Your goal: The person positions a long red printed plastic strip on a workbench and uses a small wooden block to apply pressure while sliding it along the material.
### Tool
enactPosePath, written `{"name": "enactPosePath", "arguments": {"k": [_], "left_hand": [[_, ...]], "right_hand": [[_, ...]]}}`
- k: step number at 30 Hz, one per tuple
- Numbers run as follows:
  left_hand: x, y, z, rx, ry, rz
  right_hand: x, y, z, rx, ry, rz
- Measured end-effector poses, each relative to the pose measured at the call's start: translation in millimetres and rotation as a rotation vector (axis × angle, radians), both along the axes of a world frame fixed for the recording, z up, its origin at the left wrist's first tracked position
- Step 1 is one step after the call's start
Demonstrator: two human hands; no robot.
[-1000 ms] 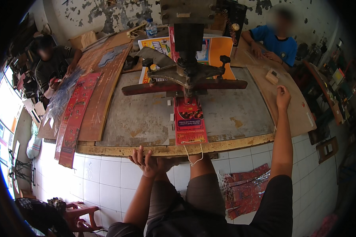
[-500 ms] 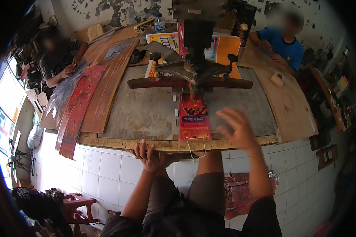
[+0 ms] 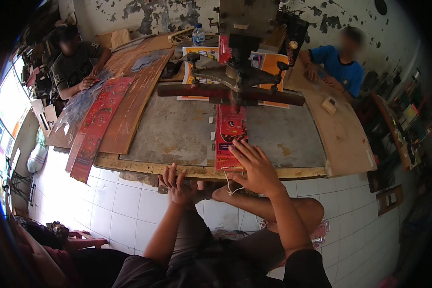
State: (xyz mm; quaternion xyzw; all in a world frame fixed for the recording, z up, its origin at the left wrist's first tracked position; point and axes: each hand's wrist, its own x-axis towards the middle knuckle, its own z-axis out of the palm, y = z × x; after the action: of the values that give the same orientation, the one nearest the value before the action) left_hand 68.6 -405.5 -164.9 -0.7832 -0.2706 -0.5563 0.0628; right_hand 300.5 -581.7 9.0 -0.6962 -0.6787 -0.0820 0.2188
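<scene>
A long red printed strip (image 3: 231, 126) lies on the grey table top (image 3: 175, 127), running under the dark cross-bar of a metal press (image 3: 233, 72). My right hand (image 3: 257, 170) is open, its fingers stretched over the strip's near end. From that end a white string (image 3: 229, 185) dangles past the table's front edge. My left hand (image 3: 178, 186) rests at that edge, left of the strip, with its fingers apart and nothing held.
Red strips (image 3: 98, 122) lie on a brown board at left, near clear plastic sheets (image 3: 81, 103). Two people sit at the far left and far right. A small wooden block (image 3: 329, 105) is on the right board. Behind the press are colourful sheets and a water bottle (image 3: 198, 34).
My right hand has come down leftward from above the table onto the red strip. My right leg is now bent sideways under the table. The left hand stays at the edge.
</scene>
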Motion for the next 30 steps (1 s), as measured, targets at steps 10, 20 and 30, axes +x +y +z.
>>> {"name": "enactPosePath", "arguments": {"k": [10,20,30], "left_hand": [[-11.4,-1.0,6.4,-0.012,0.074,-0.026],[-10.3,-9.2,14.0,-0.06,0.065,-0.021],[-15.6,-9.5,18.2,-0.03,0.115,0.016]], "right_hand": [[35.7,-107.2,32.3,-0.075,0.041,-0.154],[39.0,-227.5,39.0,-0.004,0.022,-0.476],[42.4,-466.8,56.9,0.509,0.21,-0.558]]}}
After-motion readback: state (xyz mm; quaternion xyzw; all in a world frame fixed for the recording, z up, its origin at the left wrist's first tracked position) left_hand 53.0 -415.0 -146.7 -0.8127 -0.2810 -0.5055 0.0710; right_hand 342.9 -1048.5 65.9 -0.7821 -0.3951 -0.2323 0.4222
